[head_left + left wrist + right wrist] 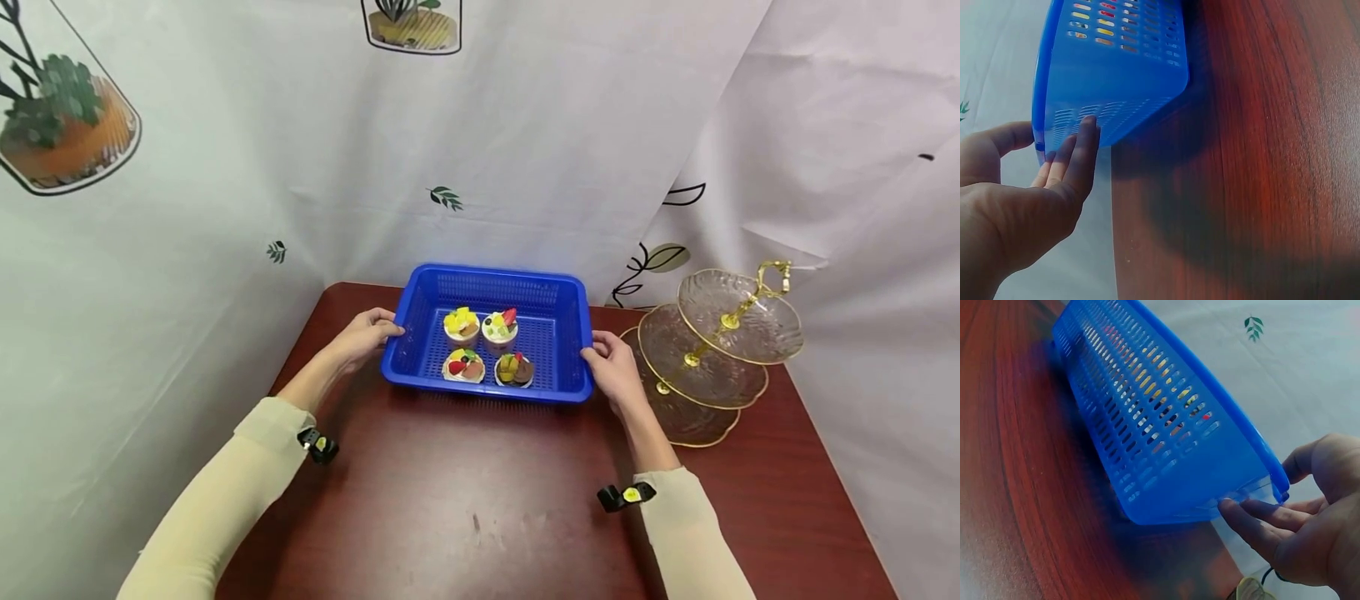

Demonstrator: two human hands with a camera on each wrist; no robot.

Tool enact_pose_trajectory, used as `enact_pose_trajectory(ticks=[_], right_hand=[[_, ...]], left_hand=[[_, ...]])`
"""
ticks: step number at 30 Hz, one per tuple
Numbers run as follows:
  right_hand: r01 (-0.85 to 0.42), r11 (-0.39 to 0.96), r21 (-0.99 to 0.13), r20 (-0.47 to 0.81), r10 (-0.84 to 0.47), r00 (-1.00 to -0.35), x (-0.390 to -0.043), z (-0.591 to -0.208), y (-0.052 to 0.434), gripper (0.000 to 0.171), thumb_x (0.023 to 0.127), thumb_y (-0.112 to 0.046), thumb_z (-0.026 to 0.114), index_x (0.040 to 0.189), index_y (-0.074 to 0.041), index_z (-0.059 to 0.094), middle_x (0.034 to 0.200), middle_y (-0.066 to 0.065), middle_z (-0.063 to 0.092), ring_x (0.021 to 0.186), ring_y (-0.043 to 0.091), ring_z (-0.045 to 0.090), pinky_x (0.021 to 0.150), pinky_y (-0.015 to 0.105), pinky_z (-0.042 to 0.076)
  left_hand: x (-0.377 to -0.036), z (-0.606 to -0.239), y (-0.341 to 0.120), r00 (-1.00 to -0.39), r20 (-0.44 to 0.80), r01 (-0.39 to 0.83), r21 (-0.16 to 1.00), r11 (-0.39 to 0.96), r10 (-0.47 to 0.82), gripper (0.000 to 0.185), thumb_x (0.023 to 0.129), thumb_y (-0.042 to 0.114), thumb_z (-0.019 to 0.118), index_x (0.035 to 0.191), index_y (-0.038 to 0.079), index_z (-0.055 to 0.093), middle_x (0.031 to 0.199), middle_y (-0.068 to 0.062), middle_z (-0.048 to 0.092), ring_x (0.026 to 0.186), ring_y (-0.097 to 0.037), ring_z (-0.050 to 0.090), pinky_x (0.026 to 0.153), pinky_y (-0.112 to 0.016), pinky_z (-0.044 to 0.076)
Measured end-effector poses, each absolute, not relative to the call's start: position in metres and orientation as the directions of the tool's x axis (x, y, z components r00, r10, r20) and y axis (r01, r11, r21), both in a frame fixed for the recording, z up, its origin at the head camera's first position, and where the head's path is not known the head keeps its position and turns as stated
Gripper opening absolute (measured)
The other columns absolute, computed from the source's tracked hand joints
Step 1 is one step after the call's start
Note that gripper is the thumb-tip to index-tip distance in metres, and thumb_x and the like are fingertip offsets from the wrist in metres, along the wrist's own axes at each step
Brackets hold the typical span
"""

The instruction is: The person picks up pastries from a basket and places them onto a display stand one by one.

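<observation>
A blue plastic basket (498, 287) with slotted walls is held between both hands, close over the far part of the table. My left hand (360, 340) grips its left end, thumb over the rim and fingers (1079, 156) against the outer wall. At the opposite end, my right hand (615, 371) pinches the rim the same way, its fingers (1254, 528) under the lip. Several small fruit-topped cupcakes stand inside: a yellow-topped one (461, 323), one with a strawberry (500, 330), one with mixed fruit (463, 367) and a darker one (514, 370).
To the right of the basket stands a three-tier glass stand (705, 354) with gold rims and a gold handle, near my right hand. The dark red wooden table (480, 483) meets a patterned white cloth backdrop (525, 167) behind and at the sides.
</observation>
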State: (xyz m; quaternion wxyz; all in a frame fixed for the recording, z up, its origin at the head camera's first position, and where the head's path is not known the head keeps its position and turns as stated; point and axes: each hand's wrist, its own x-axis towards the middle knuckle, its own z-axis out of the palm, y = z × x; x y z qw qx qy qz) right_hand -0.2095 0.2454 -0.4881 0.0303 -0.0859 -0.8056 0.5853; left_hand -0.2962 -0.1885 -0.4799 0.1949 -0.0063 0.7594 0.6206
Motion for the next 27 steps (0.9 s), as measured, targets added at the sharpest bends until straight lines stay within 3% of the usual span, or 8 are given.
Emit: enact_pose_trajectory(ticks=[5, 18, 22, 27], right_hand=[[0.104, 0.354, -0.929, -0.033, 0.201, -0.979, -0.208, -0.493, 0.248, 0.041, 0.1, -0.006, 0.056, 0.14, 0.006, 0.059, 0.122, 0.026, 0.072, 0.099, 0.029, 0.071, 0.075, 0.02, 0.054], [0.071, 0.335, -0.939, -0.013, 0.172, -0.985, -0.203, -0.494, 0.254, 0.042, 0.104, -0.006, 0.055, 0.143, 0.009, 0.054, 0.126, 0.029, 0.07, 0.102, 0.029, 0.071, 0.077, 0.019, 0.055], [0.073, 0.345, -0.936, -0.016, 0.167, -0.986, -0.203, -0.496, 0.256, 0.042, 0.105, -0.007, 0.055, 0.144, 0.009, 0.054, 0.126, 0.029, 0.069, 0.105, 0.03, 0.071, 0.079, 0.018, 0.054], [0.056, 0.437, -0.898, 0.016, 0.159, -0.987, -0.199, -0.494, 0.258, 0.043, 0.106, -0.012, 0.06, 0.143, 0.009, 0.055, 0.126, 0.028, 0.07, 0.111, 0.035, 0.07, 0.09, 0.031, 0.057]], left_hand=[[-0.296, -0.482, -0.185, -0.924, -0.296, -0.242, 0.943, 0.23, 0.241, 0.04, 0.104, 0.012, 0.063, 0.135, -0.004, 0.044, 0.12, -0.019, 0.062, 0.103, -0.027, 0.07, 0.087, -0.036, 0.06], [-0.294, -0.486, -0.18, -0.918, -0.302, -0.254, 0.946, 0.202, 0.259, 0.035, 0.106, 0.012, 0.06, 0.134, -0.001, 0.043, 0.119, -0.015, 0.063, 0.103, -0.023, 0.07, 0.09, -0.039, 0.058], [-0.294, -0.485, -0.181, -0.911, -0.322, -0.274, 0.939, 0.208, 0.258, 0.039, 0.107, 0.014, 0.061, 0.137, -0.001, 0.042, 0.124, -0.017, 0.062, 0.108, -0.026, 0.069, 0.096, -0.044, 0.056], [-0.295, -0.481, -0.183, -0.899, -0.349, -0.295, 0.929, 0.222, 0.266, 0.046, 0.107, 0.017, 0.064, 0.142, -0.002, 0.041, 0.133, -0.022, 0.058, 0.115, -0.032, 0.066, 0.107, -0.055, 0.05]])
